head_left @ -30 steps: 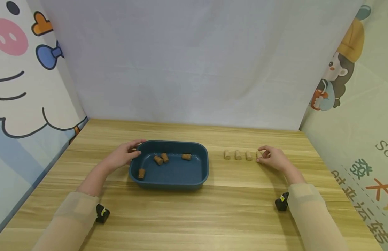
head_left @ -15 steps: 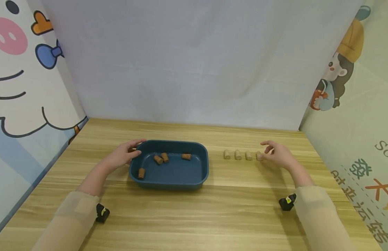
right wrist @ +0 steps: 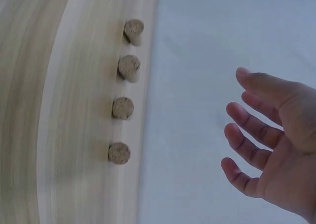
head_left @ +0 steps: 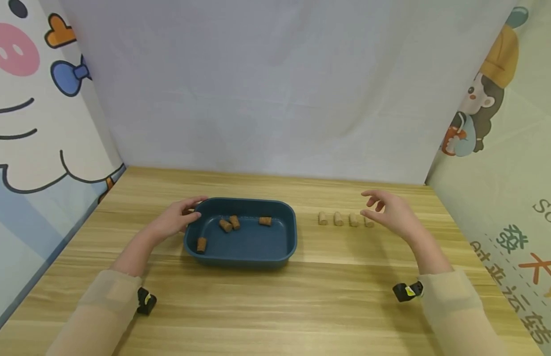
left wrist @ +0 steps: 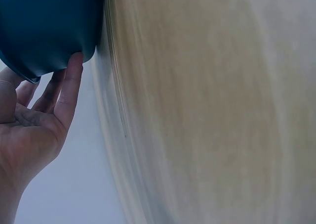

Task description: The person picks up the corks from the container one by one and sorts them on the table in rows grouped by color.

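My left hand (head_left: 170,222) holds the left end of a dark blue rectangular tray (head_left: 244,258), thumb at the rim. The left wrist view shows its fingers (left wrist: 70,93) against the tray's outer wall. Inside the tray lie several brown corks (head_left: 225,226), scattered. To the right, several paler corks (head_left: 338,219) form a straight row on the table. Over the row's right end hovers my right hand (head_left: 393,215), fingers loosely bent and nothing in them; it partly covers the last cork (head_left: 369,222). In the right wrist view these corks (right wrist: 119,153) are evenly spaced, apart from the hand.
The wood-grain table (head_left: 266,311) reaches back to a pale cloth (head_left: 266,99). Cartoon-printed hangings stand left (head_left: 39,123) and right (head_left: 502,188). A small black camera (head_left: 146,301) sits at the left wrist, another black camera (head_left: 407,291) at the right.
My right hand has let go of the row's last cork and risen from it, its fingers spreading. The left hand and the tray stay in place.
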The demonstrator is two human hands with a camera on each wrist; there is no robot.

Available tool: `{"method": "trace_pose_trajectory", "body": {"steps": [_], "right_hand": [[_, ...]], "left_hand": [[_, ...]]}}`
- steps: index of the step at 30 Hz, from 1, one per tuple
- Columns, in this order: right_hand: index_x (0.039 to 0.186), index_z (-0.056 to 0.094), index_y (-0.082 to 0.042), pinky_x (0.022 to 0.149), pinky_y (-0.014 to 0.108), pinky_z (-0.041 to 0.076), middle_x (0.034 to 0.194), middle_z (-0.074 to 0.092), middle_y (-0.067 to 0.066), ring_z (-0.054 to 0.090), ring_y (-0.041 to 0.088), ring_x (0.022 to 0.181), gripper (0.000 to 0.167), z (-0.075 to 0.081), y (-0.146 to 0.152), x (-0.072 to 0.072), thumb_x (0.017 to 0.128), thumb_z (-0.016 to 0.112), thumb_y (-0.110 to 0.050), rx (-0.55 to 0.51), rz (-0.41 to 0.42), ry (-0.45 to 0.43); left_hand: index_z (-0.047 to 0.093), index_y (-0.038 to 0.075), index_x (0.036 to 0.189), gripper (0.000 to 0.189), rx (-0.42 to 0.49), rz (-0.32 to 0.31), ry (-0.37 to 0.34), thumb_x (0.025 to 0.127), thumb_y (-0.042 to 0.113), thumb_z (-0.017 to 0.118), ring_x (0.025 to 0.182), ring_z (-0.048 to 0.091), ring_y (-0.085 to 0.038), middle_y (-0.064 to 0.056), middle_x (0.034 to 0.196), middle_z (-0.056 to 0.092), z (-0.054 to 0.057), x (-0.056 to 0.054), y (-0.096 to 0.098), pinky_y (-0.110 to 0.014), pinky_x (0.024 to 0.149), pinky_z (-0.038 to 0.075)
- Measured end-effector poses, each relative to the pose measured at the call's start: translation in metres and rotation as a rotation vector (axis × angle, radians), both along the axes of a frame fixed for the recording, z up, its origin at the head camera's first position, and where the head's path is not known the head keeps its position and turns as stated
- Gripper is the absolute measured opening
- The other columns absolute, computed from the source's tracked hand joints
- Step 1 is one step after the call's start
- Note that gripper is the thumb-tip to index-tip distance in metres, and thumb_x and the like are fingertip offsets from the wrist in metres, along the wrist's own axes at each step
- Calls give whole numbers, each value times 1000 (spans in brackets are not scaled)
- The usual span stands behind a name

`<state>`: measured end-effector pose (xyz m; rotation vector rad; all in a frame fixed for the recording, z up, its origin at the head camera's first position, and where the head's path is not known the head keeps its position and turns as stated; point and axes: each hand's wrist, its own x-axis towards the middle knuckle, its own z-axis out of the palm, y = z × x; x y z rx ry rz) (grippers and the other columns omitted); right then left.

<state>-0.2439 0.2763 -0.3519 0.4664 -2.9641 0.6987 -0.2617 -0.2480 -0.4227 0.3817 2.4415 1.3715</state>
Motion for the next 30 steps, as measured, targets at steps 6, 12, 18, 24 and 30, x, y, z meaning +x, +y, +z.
{"method": "trace_pose_trajectory", "body": {"steps": [6,12,18,24,30], "right_hand": [[127,59,-10,63,33,43,100,63,9,57,20,83,40,7,-26,6,89,67,-22,-34,26,116],[122,62,-9,66,34,43,96,65,8,57,20,81,38,8,-57,12,86,70,-18,-93,108,200],[121,63,-9,69,37,45,97,66,7,56,20,81,40,9,-87,20,83,74,-16,-144,180,233],[119,64,-9,66,32,45,96,66,4,57,18,81,38,6,-114,26,83,74,-16,-204,255,283],[120,64,-12,70,33,46,97,65,1,56,15,83,37,0,-141,29,84,73,-19,-252,315,282]], "left_hand": [[26,17,151,52,-2,-3,6,102,21,44,129,39,-43,-25,151,25,-1,-1,-1,-42,79,52],[26,17,151,52,-3,-4,7,102,20,44,127,42,-42,-25,149,27,0,-1,-1,-41,77,53],[27,16,150,52,-2,-1,8,102,20,44,126,43,-42,-25,149,28,0,-1,1,-41,77,53],[27,15,150,52,2,-3,12,102,19,44,126,43,-44,-26,149,27,-2,-2,1,-41,78,53],[26,15,151,52,3,-2,9,102,19,44,126,43,-44,-26,149,27,-1,-1,1,-41,77,53]]}}
